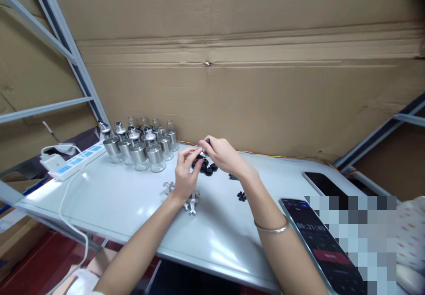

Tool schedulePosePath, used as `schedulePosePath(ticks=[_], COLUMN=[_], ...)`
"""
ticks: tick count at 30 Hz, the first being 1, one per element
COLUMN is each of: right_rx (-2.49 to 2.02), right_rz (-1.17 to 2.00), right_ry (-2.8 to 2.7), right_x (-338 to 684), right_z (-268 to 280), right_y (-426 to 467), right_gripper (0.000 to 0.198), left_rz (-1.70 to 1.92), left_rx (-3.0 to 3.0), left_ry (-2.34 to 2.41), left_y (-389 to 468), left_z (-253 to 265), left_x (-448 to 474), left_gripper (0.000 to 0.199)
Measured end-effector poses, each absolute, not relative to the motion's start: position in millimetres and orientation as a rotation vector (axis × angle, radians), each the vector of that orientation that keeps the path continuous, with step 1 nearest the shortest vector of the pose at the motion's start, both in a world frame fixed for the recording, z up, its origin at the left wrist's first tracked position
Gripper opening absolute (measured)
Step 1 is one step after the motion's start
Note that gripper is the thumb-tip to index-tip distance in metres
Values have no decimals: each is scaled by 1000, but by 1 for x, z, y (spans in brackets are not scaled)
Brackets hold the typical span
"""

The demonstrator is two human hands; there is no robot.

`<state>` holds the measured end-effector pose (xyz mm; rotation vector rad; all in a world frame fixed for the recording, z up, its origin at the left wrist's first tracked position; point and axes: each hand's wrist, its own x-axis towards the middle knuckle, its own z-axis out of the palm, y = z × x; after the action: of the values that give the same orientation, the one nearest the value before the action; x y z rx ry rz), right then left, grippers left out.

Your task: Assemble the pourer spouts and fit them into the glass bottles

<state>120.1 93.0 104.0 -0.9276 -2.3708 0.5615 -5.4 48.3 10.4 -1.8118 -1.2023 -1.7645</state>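
Note:
Above the table's middle, my hands meet around a small silver piece with a black end [206, 143]. My right hand [223, 154] is closed around it, fingertips covering most of it. From the other side the fingers of my left hand [187, 173] pinch at the same piece; its exact shape is hidden. Several round black caps [208, 170] lie just below and behind the hands. Silver metal spout-like parts [191, 204] lie under my left wrist, partly covered by it. A cluster of tiny black pieces [241, 196] rests on the table left of my right forearm.
Several glass bottles with metal sleeves [138, 155] stand back left, some topped with silver spouts. Beside them is a white power strip [79, 161] with a cable. Two phones lie right, the nearer one [320, 237] showing a timer. Cardboard [249, 95] walls the white table's [126, 206] back.

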Motion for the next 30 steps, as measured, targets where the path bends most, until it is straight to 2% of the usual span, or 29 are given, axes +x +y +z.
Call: schedulePosePath(ticks=[5, 8, 13, 16, 30], right_rx=[-882, -808, -725, -721, -696], right_rz=[572, 629, 729, 668, 529], right_ry=[-2294, -2149, -1870, -1810, -1756], right_x=[125, 133, 153, 164, 184], right_z=[106, 108, 116, 121, 132], right_y=[96, 100, 105, 104, 97], right_gripper=[25, 22, 26, 30, 28], left_rz=[-1651, -1506, -799, -409, -354], left_rx=[-1872, -1749, -1608, -1630, -1723], left_ry=[-1207, -1377, -1944, -2176, -2081], left_y=[48, 54, 79, 98, 93], left_z=[13, 31, 84, 102, 117], left_x=[-10, -30, -83, -102, -86], left_gripper=[30, 26, 25, 15, 13])
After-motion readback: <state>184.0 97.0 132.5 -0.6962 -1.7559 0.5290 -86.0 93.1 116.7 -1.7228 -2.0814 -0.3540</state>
